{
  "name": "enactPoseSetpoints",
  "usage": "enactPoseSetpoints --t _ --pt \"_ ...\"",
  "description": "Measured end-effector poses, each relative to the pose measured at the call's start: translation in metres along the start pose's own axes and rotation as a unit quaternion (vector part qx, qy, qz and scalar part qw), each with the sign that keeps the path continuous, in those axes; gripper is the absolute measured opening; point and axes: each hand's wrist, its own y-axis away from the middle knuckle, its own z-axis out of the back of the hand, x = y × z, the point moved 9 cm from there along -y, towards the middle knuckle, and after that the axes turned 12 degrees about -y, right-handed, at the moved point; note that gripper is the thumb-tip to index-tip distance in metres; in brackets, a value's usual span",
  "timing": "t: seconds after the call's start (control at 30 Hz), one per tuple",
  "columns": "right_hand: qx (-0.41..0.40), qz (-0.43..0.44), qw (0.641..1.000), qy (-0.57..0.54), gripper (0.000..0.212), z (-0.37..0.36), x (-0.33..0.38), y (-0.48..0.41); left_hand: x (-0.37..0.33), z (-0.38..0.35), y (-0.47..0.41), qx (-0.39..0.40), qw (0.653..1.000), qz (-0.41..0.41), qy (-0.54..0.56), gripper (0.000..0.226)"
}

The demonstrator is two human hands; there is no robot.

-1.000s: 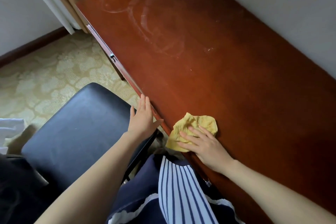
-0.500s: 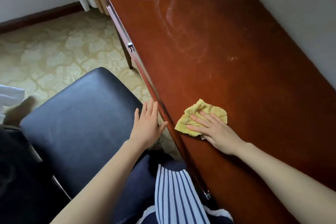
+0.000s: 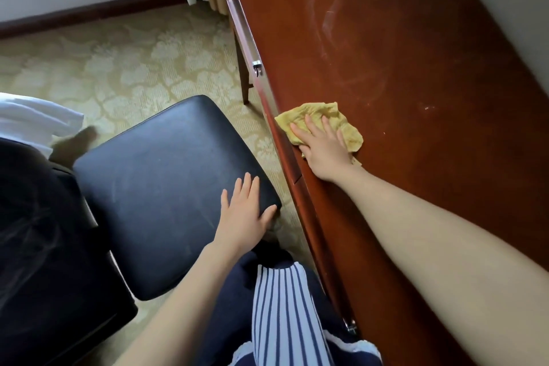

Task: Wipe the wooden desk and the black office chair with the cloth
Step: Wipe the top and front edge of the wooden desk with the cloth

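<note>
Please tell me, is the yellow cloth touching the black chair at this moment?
Apart. The head view shows the cloth flat on the desk, with carpet visible between desk and chair.

Left forearm [image 3: 178,294] and right forearm [image 3: 430,235] were bare, left hand [image 3: 243,211] and right hand [image 3: 322,142] uncovered, dark navy garment [image 3: 228,294] was worn, white panel [image 3: 282,321] carried thin navy vertical stripes, pale wavy trim [image 3: 363,346] edged it.
</note>
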Motion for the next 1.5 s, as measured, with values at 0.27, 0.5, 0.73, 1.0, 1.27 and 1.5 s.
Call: enactPoseSetpoints --t 0.27,0.5,0.73,1.0,1.27,1.5 --pt "-0.068 0.046 0.996 -0.028 0.050 -0.025 -0.004 0.085 -0.013 0.025 -0.009 -0.008 0.999 -0.032 -0.022 0.070" --pt "-0.154 0.027 0.986 -0.053 0.061 -0.056 -0.039 0.207 -0.079 0.024 -0.020 -0.005 0.989 -0.131 -0.071 0.076" --pt "-0.206 -0.033 0.975 -0.081 0.067 -0.091 -0.075 0.318 -0.132 -0.005 -0.008 0.027 0.958 -0.198 -0.207 0.103" --pt "-0.177 -0.123 0.976 -0.026 0.050 -0.127 -0.102 0.420 -0.148 -0.024 -0.005 0.023 0.923 -0.210 -0.323 0.119" --pt "-0.176 -0.101 0.975 -0.090 0.053 -0.089 -0.108 0.353 -0.154 -0.024 -0.004 0.009 0.899 -0.217 -0.379 0.119" --pt "-0.139 -0.110 0.979 -0.104 0.048 -0.059 -0.102 0.247 -0.154 -0.013 -0.006 0.037 0.859 -0.234 -0.453 0.093"
